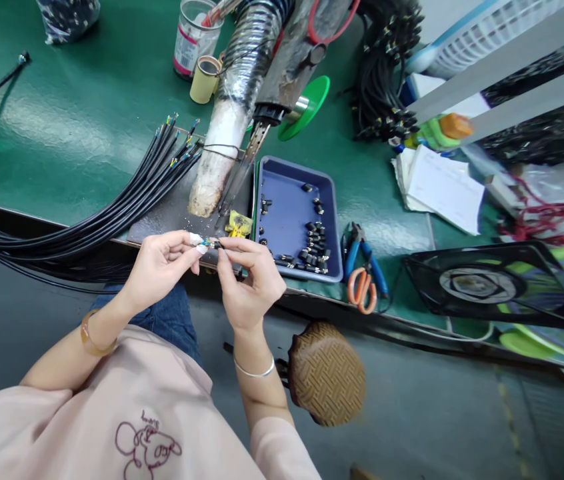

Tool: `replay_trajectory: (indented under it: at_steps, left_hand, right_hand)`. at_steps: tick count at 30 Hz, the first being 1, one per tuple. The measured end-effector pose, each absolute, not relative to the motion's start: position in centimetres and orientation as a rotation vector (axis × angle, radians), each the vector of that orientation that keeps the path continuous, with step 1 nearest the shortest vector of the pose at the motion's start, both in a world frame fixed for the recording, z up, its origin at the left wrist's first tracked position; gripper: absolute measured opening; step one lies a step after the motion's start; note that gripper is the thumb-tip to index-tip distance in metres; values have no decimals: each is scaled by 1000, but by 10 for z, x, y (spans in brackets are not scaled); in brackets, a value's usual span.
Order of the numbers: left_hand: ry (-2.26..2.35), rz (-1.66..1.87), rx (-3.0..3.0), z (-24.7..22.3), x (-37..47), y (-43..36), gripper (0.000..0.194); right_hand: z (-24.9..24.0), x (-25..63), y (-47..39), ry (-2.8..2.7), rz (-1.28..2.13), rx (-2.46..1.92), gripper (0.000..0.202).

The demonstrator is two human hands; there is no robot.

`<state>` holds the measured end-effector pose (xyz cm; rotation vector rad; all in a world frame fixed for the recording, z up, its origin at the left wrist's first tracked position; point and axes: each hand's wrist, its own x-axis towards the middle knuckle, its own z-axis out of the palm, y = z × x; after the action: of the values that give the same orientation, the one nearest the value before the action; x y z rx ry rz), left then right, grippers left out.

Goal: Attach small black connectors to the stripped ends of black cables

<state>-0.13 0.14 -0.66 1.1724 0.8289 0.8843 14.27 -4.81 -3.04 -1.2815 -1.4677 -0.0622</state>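
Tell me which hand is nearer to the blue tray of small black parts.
Right. The right hand is close by the near left corner of the blue tray; the left hand is farther left, beyond the right hand.

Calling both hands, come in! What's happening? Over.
Left hand: pinching colored wires. Right hand: pinching small dark part. Close ahead: metal tool, white pipe.
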Motion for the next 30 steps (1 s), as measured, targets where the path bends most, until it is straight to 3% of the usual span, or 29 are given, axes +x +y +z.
replay_trajectory:
  at_steps: [6, 14, 30]
  left_hand:
    - [782, 890, 1153, -9, -1, 2, 30]
    - [830, 877, 1186, -8, 0, 3, 36]
    - [789, 881, 1144, -7, 5, 12, 35]
  right_hand:
    - [-32, 143, -45, -1444, -22, -1275, 15]
    - [-32, 142, -45, -1578, -261, -1303, 19]
    - [-28, 144, -37, -1487, -50, -1299, 15]
